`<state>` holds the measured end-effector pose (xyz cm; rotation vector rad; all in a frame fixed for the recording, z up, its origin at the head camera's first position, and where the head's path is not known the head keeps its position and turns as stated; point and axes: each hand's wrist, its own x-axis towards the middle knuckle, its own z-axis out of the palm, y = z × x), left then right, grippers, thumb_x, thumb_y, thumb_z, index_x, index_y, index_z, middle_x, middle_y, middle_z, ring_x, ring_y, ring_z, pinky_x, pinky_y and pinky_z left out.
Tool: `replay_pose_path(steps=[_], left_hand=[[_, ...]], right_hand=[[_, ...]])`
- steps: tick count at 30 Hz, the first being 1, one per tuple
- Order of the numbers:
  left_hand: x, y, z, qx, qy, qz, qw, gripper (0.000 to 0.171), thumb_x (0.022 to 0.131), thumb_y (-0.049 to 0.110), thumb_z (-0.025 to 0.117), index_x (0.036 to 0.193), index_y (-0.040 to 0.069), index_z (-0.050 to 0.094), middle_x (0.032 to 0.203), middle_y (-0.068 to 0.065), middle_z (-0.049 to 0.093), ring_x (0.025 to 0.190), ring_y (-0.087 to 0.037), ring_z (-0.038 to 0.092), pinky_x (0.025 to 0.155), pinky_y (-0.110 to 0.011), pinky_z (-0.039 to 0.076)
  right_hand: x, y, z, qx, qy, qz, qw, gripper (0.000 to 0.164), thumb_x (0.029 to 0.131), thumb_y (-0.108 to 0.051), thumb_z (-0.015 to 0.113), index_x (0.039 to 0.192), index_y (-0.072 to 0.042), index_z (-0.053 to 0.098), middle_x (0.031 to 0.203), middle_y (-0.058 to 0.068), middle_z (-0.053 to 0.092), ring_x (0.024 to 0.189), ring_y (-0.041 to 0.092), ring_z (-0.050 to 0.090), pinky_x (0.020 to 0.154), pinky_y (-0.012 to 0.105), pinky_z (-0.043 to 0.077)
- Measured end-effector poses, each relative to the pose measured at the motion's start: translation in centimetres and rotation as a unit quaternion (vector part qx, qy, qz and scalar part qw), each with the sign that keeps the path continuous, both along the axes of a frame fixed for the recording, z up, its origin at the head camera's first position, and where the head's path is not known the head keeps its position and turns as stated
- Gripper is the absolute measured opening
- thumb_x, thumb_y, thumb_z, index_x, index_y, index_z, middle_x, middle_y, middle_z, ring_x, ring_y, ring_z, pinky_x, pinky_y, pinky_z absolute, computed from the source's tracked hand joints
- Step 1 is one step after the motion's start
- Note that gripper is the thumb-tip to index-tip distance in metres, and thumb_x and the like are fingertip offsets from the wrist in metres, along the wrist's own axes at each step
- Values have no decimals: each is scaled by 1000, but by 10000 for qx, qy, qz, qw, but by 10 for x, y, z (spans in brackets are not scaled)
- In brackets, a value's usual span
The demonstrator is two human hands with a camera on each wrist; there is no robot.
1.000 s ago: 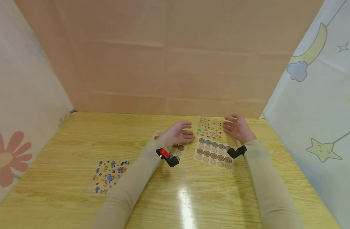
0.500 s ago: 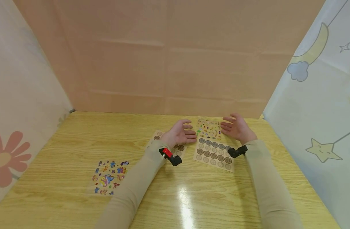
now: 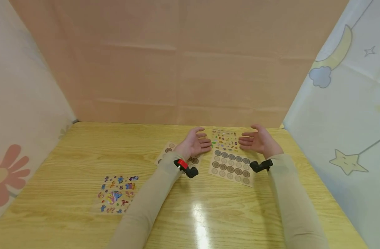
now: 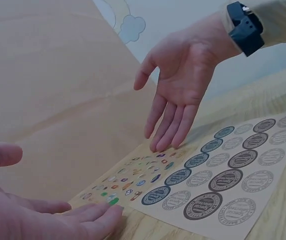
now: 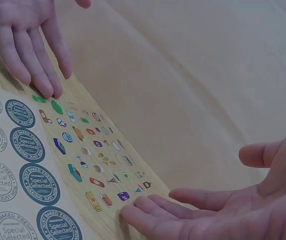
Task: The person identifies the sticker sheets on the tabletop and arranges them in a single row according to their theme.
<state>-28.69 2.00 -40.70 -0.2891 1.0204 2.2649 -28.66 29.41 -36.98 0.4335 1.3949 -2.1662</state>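
**Small sticker sheet sits right between two open palms**

The small sticker sheet (image 3: 224,139) lies flat at the far edge of the wooden table (image 3: 84,155), close up against the tan backdrop (image 3: 177,69). It's a clear or pale sheet covered in tiny colourful icons in rows: green blobs, little bottles, blue and orange bits, too small to read. In the right wrist view (image 5: 90,150) its long axis runs away from the person toward the backdrop, and its near end touches or slightly overlaps the bigger kraft sheet of round seal stickers (image 3: 230,166), the ones printed "Special Selected".

So the key thing: the sheet is bracketed. The left hand (image 3: 196,142) is on its left side, the right hand (image 3: 259,141) on its right, palms turned inward facing each other. Both sets of fingers are straight and relaxed, gripping nothing. From the left wrist view the right hand's fingertips (image 4: 165,145) come down at or just above the sheet's right edge; I can't tell if they really touch. The left hand's fingertips (image 5: 43,85) sit just beside the green stickers at the sheet's left corner. Both hands look about equally near, honestly.

Also around: a second kraft seal sheet (image 3: 169,150) mostly under the left forearm, and a cartoon sticker sheet (image 3: 116,193) well apart on the left.
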Motion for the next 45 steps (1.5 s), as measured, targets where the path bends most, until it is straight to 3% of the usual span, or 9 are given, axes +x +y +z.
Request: replay_pose_path(steps=[10, 18, 29, 37, 45], left_hand=[[-13, -3, -5, 60, 32, -327, 9994, 71, 100, 37, 43, 153, 4, 11, 152, -21, 24, 137, -35, 28, 110, -51, 30], [-17, -2, -1, -70, -84, -368, 9993, 73, 97, 35, 50, 151, 0, 15, 147, -23, 32, 133, -37, 35, 106, -50, 36], [-22, -3, 4, -77, -211, -629, 9978, 73, 97, 40, 47, 152, 3, 16, 149, -26, 28, 133, -41, 33, 110, -46, 31], [-25, -1, 1, -248, -209, -579, 9978, 68, 99, 41, 43, 148, -1, 24, 144, -26, 33, 130, -41, 36, 109, -46, 33], [-27, 2, 1, -226, -321, -335, 9987, 64, 97, 34, 52, 142, -8, 32, 136, -25, 38, 128, -37, 39, 108, -43, 35]], right_hand=[[-2, 3, -5, -267, -96, 175, 9994, 74, 101, -46, 26, 152, -5, -9, 158, 16, -2, 144, 30, 9, 116, 45, 17], [-7, -3, -11, -787, -332, 221, 9961, 74, 101, -45, 30, 152, -7, -9, 158, 16, 1, 143, 28, 12, 116, 43, 17], [-7, -14, -17, -582, -125, 279, 9978, 72, 102, -46, 28, 153, -5, -3, 157, 17, 6, 142, 26, 14, 116, 39, 17], [-7, -18, -20, -487, 13, 354, 9982, 72, 102, -47, 28, 153, -3, 1, 157, 17, 10, 141, 28, 19, 116, 40, 18], [-8, -25, -19, -385, 142, 607, 9973, 70, 103, -45, 23, 152, -1, 1, 158, 16, 5, 142, 29, 13, 117, 39, 14]])
